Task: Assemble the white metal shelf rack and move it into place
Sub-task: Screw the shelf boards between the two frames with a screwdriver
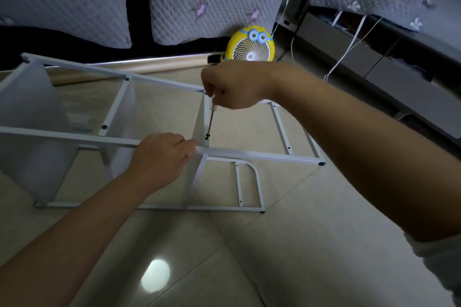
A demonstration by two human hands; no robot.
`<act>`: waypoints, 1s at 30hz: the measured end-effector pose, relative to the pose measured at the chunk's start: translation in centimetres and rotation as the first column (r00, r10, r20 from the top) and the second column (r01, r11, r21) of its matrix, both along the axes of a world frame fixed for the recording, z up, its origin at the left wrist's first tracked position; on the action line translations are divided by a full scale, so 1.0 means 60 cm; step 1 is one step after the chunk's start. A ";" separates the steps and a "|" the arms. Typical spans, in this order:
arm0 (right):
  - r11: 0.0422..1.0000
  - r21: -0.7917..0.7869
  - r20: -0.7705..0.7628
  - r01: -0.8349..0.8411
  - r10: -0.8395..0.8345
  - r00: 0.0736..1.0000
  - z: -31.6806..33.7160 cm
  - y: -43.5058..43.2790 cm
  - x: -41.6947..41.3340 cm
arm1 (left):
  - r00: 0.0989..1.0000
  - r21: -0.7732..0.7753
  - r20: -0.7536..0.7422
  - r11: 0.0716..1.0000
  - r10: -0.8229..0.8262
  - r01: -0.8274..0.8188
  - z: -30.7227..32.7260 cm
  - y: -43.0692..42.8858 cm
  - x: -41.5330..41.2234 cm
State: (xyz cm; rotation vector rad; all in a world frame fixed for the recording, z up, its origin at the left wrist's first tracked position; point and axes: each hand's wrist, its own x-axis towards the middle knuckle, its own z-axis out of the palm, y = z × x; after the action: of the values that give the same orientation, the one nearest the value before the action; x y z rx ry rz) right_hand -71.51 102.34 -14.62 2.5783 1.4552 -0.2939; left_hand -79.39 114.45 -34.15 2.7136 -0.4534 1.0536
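Observation:
The white metal shelf rack (262, 155) lies on its side on the tiled floor, with translucent white shelf panels between its bars. My left hand (162, 157) grips the near long bar of the rack. My right hand (234, 85) is curled round a screwdriver (210, 122) that points down. Its tip sits on a dark screw (207, 136) at the joint of a cross bar and the near bar.
A yellow cartoon desk fan (250, 45) stands on the floor behind the rack. Quilted floral covers (212, 0) hang over furniture at the back. A grey low cabinet (374, 67) with hanging white cords runs along the right. Beige floor tiles (249, 257) lie in front.

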 end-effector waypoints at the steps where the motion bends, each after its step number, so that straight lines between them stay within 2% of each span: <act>1: 1.000 -0.001 -0.025 -0.010 0.010 1.000 0.005 -0.002 0.001 | 1.000 0.000 0.007 1.000 0.002 -0.002 -0.001 0.001 0.000; 7: 0.991 0.130 -0.053 0.003 0.004 0.999 0.001 -0.013 0.008 | 1.000 -0.007 0.006 1.000 0.004 -0.004 0.001 -0.002 0.000; 9: 0.985 0.166 0.012 0.050 -0.053 0.999 -0.007 -0.013 0.012 | 1.000 -0.005 0.000 1.000 0.004 -0.004 0.002 -0.002 -0.001; 12: 0.975 0.177 0.204 0.136 -0.171 0.964 -0.026 -0.002 0.004 | 1.000 0.014 -0.025 1.000 0.006 -0.006 0.007 -0.002 -0.003; 15: 0.930 0.266 0.240 0.253 -0.318 0.917 -0.038 0.001 -0.001 | 0.998 0.020 -0.067 1.000 0.014 -0.013 0.013 -0.002 -0.006; 17: 0.916 0.301 0.256 0.267 -0.347 0.902 -0.045 -0.005 0.003 | 0.997 0.007 -0.075 1.000 0.009 -0.008 0.016 -0.002 -0.008; 19: 0.924 0.321 0.229 0.207 -0.288 0.930 -0.046 -0.014 0.006 | 0.998 0.005 -0.064 1.000 0.013 -0.013 0.019 -0.004 -0.009; 22: 0.913 0.382 0.008 0.143 -0.158 0.987 -0.037 -0.027 0.006 | 0.998 0.003 -0.058 1.000 0.015 -0.015 0.023 -0.004 -0.009; 24: 0.930 0.354 -0.061 0.103 -0.086 0.994 -0.028 -0.031 0.005 | 0.998 0.001 -0.067 1.000 0.018 -0.018 0.023 -0.004 -0.010; 27: 0.928 0.368 -0.073 0.062 -0.037 0.997 -0.021 -0.033 0.006 | 0.997 0.000 -0.078 1.000 0.016 -0.016 0.022 -0.005 -0.009; 30: 0.896 0.434 -0.014 0.095 -0.098 0.995 -0.035 -0.030 0.007 | 0.996 -0.013 -0.091 1.000 0.015 -0.016 0.024 -0.007 -0.010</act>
State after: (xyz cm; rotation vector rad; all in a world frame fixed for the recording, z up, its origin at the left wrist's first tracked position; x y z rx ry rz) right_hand -71.10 100.52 -16.75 2.9990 1.5379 0.0408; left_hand -79.97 114.05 -32.74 2.7439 -0.4089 0.9291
